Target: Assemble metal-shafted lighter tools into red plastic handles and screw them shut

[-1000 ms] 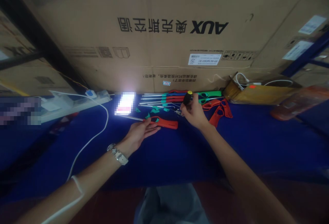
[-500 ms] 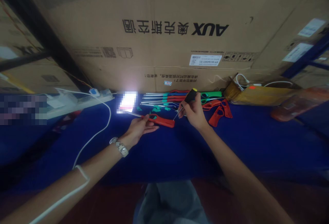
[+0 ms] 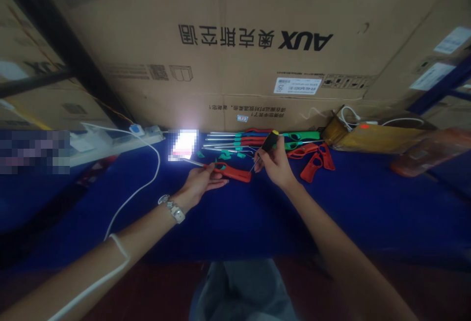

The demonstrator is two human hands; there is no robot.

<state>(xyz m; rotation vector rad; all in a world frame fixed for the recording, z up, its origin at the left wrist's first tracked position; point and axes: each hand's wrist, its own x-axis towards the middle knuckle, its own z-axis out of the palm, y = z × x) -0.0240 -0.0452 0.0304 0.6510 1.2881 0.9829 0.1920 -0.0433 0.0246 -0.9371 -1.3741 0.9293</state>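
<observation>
My left hand (image 3: 203, 182) is closed around a red long-nosed lighter (image 3: 235, 173), near where its metal tube meets the handle; the tube points left. A screwdriver (image 3: 271, 142) with a black and yellow handle is gripped in my right hand (image 3: 275, 164). Its thin shaft slants down to the right end of the lighter's handle, and the tip appears to touch it. Behind my hands lie several more lighters (image 3: 253, 140) in red, blue and green. Small green plastic pieces (image 3: 225, 154) are scattered before them. Red handle shells (image 3: 312, 166) rest right of my right hand.
A large cardboard box (image 3: 235, 66) stands behind the blue work surface (image 3: 228, 223). At left are a power strip (image 3: 110, 145), a white cable (image 3: 157, 164) and a bright, blurred-out screen (image 3: 185, 144). A yellow package (image 3: 371, 137) and a wrapped orange-brown item (image 3: 430, 151) lie at right.
The view has shifted slightly. Both hands keep their hold, and the screwdriver tip stays at the end of the lighter's handle with little visible movement.
</observation>
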